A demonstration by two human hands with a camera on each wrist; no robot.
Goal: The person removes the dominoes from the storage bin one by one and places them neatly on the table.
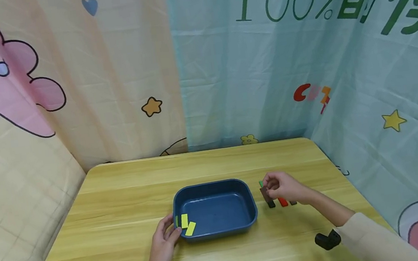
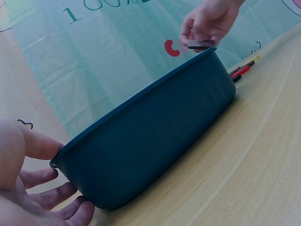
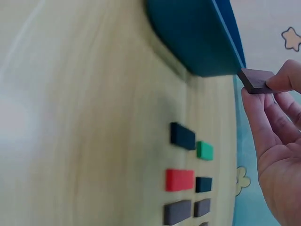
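Note:
A dark blue rectangular tub (image 1: 223,234) stands on the table, with two yellow blocks (image 1: 190,228) and a green one (image 1: 176,221) at its left end. My left hand (image 1: 163,240) grips the tub's near left corner, thumb at the rim and fingers against the outer wall. Off the tub's right side, my right hand (image 1: 284,187) pinches a flat dark brown block (image 3: 256,81) between thumb and fingers, raised above the table. Beneath it lie small blocks in rows: black (image 3: 182,135), green (image 3: 205,150), red (image 3: 179,180) and grey-brown (image 3: 178,212).
A black angular object (image 1: 327,241) shows at the right sleeve's cuff. The wooden table (image 1: 120,187) ends at a printed curtain (image 1: 226,79) behind, with more cloth on both sides. In the left wrist view a yellow block (image 2: 255,59) lies beyond the red one.

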